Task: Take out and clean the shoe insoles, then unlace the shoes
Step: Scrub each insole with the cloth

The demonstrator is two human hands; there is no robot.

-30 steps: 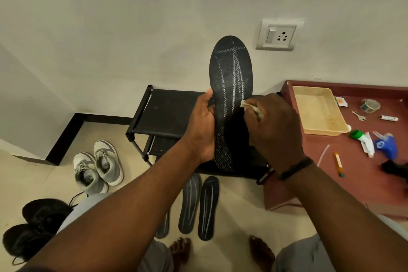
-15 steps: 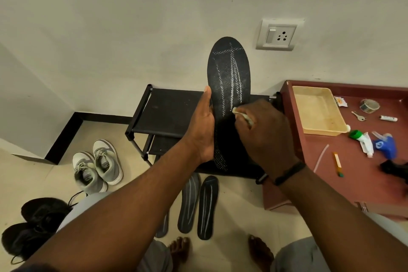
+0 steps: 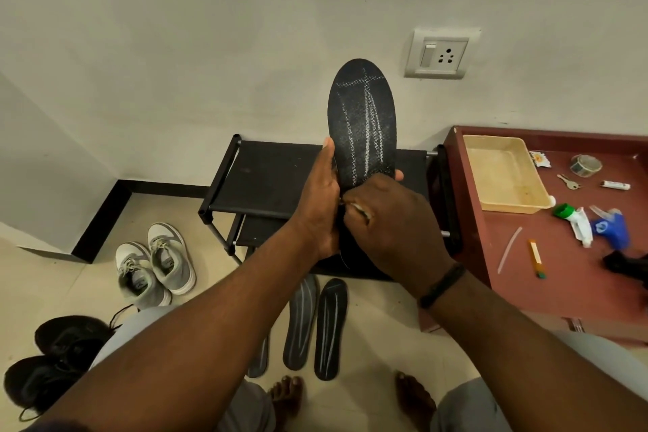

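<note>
We are mid-cleaning: our left hand grips the insole upright above the rack, our right hand pinches a pale wipe; next, rub toward the heel

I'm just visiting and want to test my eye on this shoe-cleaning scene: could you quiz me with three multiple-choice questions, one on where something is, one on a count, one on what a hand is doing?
1. Where do the grey sneakers stand?
A. On the floor, left of the black rack
B. On the red table
C. In the tray

2. How many insoles lie on the floor near the feet?
A. One
B. Three
C. Six

3. What is the left hand doing?
A. Hanging idle
B. Holding the upright insole
C. Tying a lace

Answers: 1 A, the pair sits on the tiles beside the black rack. 2 B, three dark insoles lie side by side. 3 B, it grips the upright insole while the right hand rubs it with a small pale thing.
</note>
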